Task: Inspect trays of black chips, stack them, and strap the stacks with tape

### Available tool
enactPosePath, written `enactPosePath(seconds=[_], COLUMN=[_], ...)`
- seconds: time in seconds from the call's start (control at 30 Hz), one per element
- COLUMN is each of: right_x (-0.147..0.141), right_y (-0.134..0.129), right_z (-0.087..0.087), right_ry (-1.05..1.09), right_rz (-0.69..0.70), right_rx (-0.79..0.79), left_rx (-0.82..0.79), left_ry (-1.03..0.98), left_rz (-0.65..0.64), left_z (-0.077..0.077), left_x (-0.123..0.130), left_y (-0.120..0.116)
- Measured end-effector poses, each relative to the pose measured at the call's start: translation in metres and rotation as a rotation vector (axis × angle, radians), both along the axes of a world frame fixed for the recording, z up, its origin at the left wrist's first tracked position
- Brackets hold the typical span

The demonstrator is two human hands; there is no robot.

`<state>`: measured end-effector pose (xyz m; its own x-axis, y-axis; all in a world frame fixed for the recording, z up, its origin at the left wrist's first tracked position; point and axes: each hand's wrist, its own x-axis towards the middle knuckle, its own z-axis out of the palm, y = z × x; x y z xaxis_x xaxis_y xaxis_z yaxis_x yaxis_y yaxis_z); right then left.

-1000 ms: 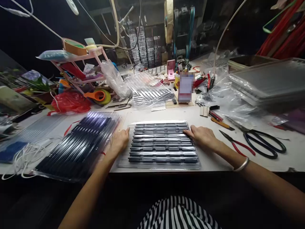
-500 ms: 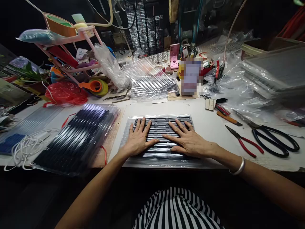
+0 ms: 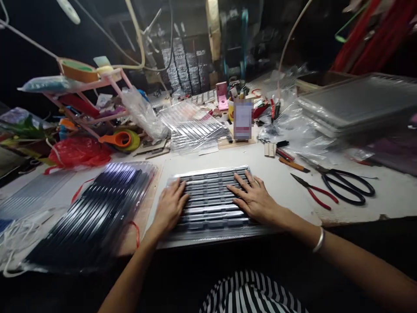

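Observation:
In front of me lies a clear plastic tray point(image 3: 208, 238) holding a row of dark, shiny strips point(image 3: 208, 201). My left hand point(image 3: 170, 204) rests along the tray's left side, its fingers stretched over the ends of the strips. Across the right part of the strips lies my right hand point(image 3: 252, 195), palm down with the fingers spread. Neither hand is wrapped round anything. To the left, a larger stack of long black strips point(image 3: 93, 208) sits in clear plastic.
Red-handled pliers point(image 3: 314, 190), black-handled scissors point(image 3: 345, 184) and an orange-handled cutter point(image 3: 293, 164) lie on the right. A phone point(image 3: 243, 119) stands behind the tray. White cord point(image 3: 24, 239) is coiled at far left. Clear trays point(image 3: 358, 102) are stacked at back right.
My left hand has slid left from over the strips to the tray's left side. My right hand remains on the right part, fingers still spread. The whole view has shifted.

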<state>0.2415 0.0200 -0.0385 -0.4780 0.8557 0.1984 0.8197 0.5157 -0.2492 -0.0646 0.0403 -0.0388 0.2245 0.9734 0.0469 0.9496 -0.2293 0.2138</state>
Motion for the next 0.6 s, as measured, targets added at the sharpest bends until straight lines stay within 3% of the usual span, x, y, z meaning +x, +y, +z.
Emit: enactPosePath(seconds=[0.1,0.17,0.23,0.33,0.43,0.53,0.6], right_x=[-0.001,-0.001,0.004,0.027,0.065,0.092,0.098], right_y=[-0.024,-0.046,-0.072,-0.114,-0.154,-0.19,-0.209], right_z=[-0.007,-0.01,-0.013,-0.016,-0.02,-0.021,-0.023], right_ry=[0.064,0.134,0.217,0.389,0.668,1.127,1.443], right_rz=[-0.149,-0.213,-0.284,-0.398,-0.712,-0.984,-0.964], right_rx=[-0.04,-0.034,0.007,0.069,0.048,-0.235,-0.425], left_rx=[0.067,0.047,0.015,-0.035,-0.076,-0.103,-0.066], left_ry=[-0.171,-0.219,-0.235,-0.237,-0.232,-0.255,-0.291], left_rz=[0.146,0.119,0.055,-0.063,-0.199,-0.334,-0.375], left_z=[-0.014,-0.018,-0.017,-0.011,-0.006,-0.005,-0.005], left_x=[-0.031,-0.04,-0.033,0.004,0.06,0.112,0.131], left_y=[0.005,0.011,0.017,0.021,0.021,0.019,0.015])
